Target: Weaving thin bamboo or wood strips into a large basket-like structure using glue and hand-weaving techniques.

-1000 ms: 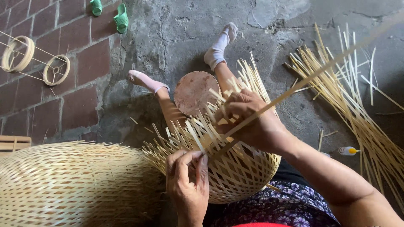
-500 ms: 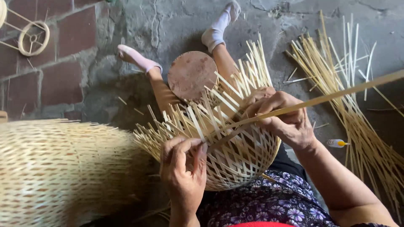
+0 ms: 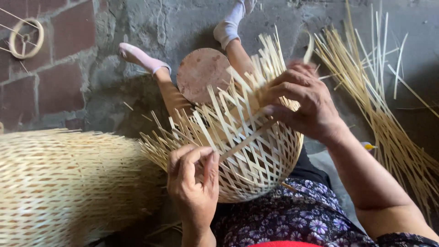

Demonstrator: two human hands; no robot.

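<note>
A half-woven bamboo basket (image 3: 256, 160) with an open lattice rests on my lap, loose strip ends sticking up along its rim. My left hand (image 3: 192, 180) pinches the rim strips at the near left side of the basket. My right hand (image 3: 304, 103) closes around a long bamboo strip (image 3: 249, 139) that runs slanting across the weave toward my left hand. The strip's far end curls up past my right fingers, blurred.
A large finished woven basket (image 3: 59, 183) lies at the left. A pile of loose bamboo strips (image 3: 388, 105) lies on the floor at the right. A round wooden disc (image 3: 201, 73) sits between my socked feet (image 3: 141, 57). A small ring frame (image 3: 25, 39) lies on the brick floor.
My right hand has drawn the long strip in, so most of its length now lies in the weave. The view has shifted closer to the basket.
</note>
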